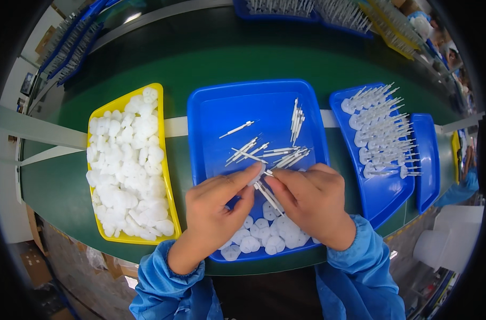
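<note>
Over the middle blue tray (216,98), my left hand (211,208) pinches a translucent white disc (257,176) between thumb and fingers. Close beside it, my right hand (315,202) is closed on a thin white stick (268,172), its tip at the disc; whether the two are joined is hidden by the fingers. Several loose white sticks (248,152) with thin pin ends lie in the tray beyond my hands. A few more sticks (269,198) show below my fingertips; I cannot tell if a hand holds them. Scalloped white discs (275,234) are heaped at the tray's near end.
To the left, a yellow tray (169,200) is heaped with white discs (127,160). A blue tray (379,208) on the right holds rows of discs with upright sticks (381,130). Another blue tray (427,160) stands beside it. More filled trays (277,8) line the green table's (200,58) far side.
</note>
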### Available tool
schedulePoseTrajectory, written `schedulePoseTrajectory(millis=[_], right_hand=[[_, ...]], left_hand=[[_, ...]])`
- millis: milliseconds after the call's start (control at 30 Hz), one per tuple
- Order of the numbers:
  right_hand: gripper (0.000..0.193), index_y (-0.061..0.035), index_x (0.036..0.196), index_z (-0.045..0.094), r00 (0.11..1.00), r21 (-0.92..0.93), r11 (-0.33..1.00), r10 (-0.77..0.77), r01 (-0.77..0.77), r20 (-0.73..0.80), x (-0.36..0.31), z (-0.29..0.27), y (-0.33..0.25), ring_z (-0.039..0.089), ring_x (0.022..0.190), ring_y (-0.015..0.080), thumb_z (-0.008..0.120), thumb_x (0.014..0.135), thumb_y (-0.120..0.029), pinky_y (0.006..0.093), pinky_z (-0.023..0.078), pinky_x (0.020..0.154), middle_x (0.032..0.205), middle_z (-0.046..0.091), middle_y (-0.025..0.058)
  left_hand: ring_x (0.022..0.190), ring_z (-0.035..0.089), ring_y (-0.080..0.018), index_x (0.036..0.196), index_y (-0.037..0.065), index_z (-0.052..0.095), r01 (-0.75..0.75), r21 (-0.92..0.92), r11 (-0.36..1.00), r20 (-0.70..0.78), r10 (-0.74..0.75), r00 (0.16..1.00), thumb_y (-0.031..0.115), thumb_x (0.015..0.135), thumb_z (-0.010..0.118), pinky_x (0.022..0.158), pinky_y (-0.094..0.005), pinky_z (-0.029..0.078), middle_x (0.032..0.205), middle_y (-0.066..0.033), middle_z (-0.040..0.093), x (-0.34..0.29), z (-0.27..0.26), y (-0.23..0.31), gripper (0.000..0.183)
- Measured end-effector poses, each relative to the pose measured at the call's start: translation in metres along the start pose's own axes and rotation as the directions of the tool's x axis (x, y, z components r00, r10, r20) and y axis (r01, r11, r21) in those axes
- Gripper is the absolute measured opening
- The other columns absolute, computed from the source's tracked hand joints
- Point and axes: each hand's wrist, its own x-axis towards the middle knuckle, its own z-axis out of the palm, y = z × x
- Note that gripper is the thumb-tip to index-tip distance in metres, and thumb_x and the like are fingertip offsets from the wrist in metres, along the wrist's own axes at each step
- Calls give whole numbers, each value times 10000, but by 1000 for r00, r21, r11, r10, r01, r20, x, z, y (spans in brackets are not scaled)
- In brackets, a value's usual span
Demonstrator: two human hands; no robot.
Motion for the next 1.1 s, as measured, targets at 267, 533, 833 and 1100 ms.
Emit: schedulePoseTrajectory(millis=[267,533,833,1100], right_hand=[[133,-64,986,808,998,246,967,53,-58,26,1,7,14,697,594,260,890,899,-121,380,536,589,743,757,81],[140,-71,993,820,998,238,969,66,-65,6,0,6,12,714,607,243,898,893,-130,354,529,590,756,773,59],[412,-138,1166,841,990,97,985,-138,140,-28,2,-9,19,743,933,234,862,759,-80,386,539,827,1087,774,29],[469,-146,1202,840,969,27,969,-247,247,0,-1,-4,23,739,932,227,812,741,-64,401,556,885,1111,758,20]], left_hand=[[764,796,-245,1295,53,832,50,-57,997,29,-49,998,-100,846,801,719,-320,614,962,-167,833,-2,-2,2,475],[910,804,-224,1355,42,783,53,-194,979,14,-52,999,-65,885,824,782,-309,634,1201,-186,821,0,1,-3,484],[985,743,-199,1328,58,782,21,-192,981,17,-18,1000,20,815,959,780,-297,619,1233,-120,757,5,-6,-3,544],[1078,724,-213,1369,50,776,89,-255,963,74,-72,995,-12,805,931,838,-303,604,1292,-136,748,4,-8,-1,588]])
